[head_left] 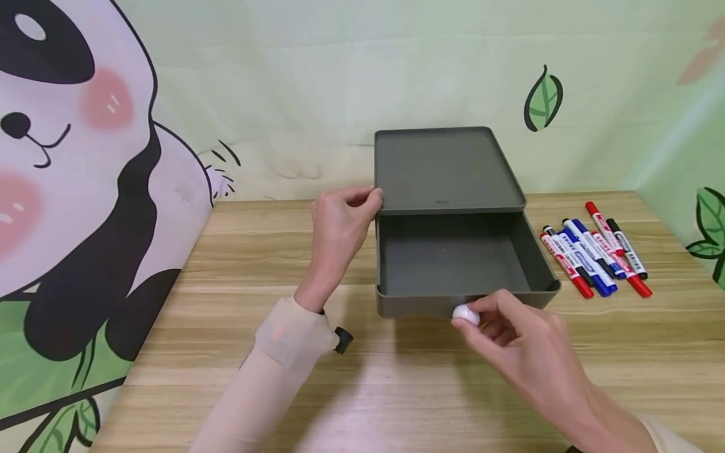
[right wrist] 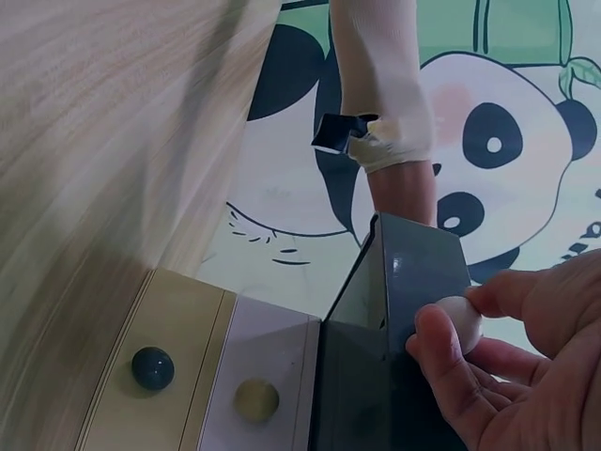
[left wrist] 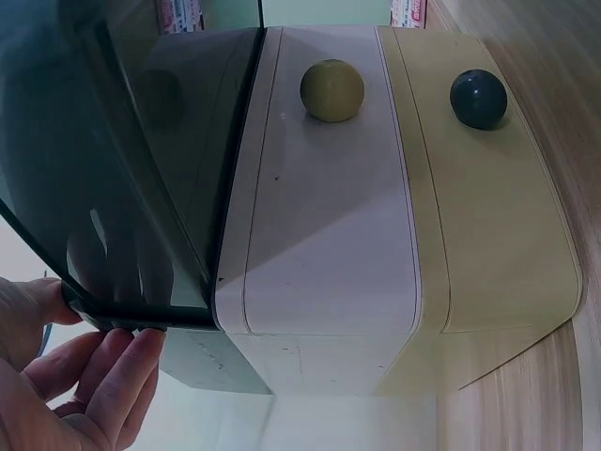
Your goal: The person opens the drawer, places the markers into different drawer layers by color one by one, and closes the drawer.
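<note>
A small desktop drawer unit stands on the table, its grey top panel [head_left: 447, 170] having a raised rim. Below that panel the dark grey top drawer [head_left: 453, 258] is pulled out, with a bare interior. My right hand [head_left: 527, 352] pinches the round white knob [head_left: 466, 314] on the drawer's front between thumb and index finger. At the unit's front left corner, my left hand [head_left: 342, 229] holds the top panel's edge between thumb and fingers. Both wrist views show a lilac drawer [left wrist: 329, 225] with a yellowish knob [left wrist: 331, 91] and a beige drawer [left wrist: 498, 225] with a dark knob [left wrist: 478, 99], both closed.
Several red, blue and black markers [head_left: 591, 255] lie in a loose pile on the wooden table [head_left: 255, 264], right of the drawer unit. A pale green backdrop [head_left: 317, 75] with a printed panda [head_left: 73, 157] and leaves rises behind and beside the table.
</note>
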Demonstrator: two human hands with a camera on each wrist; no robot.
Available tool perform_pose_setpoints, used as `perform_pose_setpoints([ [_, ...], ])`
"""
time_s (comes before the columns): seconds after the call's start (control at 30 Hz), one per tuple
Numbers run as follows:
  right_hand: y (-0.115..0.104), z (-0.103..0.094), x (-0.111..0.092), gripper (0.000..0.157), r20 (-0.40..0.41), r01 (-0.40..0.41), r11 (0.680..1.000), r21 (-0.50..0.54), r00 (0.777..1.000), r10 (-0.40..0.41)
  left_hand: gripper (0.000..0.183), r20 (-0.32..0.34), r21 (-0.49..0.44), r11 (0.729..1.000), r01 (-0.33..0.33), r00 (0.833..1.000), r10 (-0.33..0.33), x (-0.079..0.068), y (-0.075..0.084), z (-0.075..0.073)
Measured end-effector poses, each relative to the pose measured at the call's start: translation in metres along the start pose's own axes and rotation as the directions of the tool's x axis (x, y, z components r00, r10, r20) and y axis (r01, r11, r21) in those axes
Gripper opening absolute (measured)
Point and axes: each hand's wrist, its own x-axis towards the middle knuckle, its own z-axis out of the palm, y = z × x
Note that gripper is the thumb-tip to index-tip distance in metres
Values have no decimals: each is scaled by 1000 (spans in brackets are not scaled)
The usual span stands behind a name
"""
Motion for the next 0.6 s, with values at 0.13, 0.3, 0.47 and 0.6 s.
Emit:
perform_pose_setpoints([
  [0.13, -4, -3, -5, 27, 17, -8, 1000, -10, 1000, 8, 19, 3, 6, 1000, -3, 1000, 3, 0, 0, 0],
  [0.3, -7, -6, -10, 27, 26, -12, 1000, -11, 1000, 12, 20, 0, 9, 1000, -10, 1000, 10, 0, 0, 0],
  [0.47, -9, -6, -17, 28, 47, -26, 1000, -15, 999, 26, 20, 2, 5, 1000, -16, 1000, 16, -1, 0, 0],
  [0.6, -10, -7, -22, 32, 47, -8, 1000, -29, 999, 9, 20, -1, -1, 1000, -19, 1000, 19, -1, -1, 0],
])
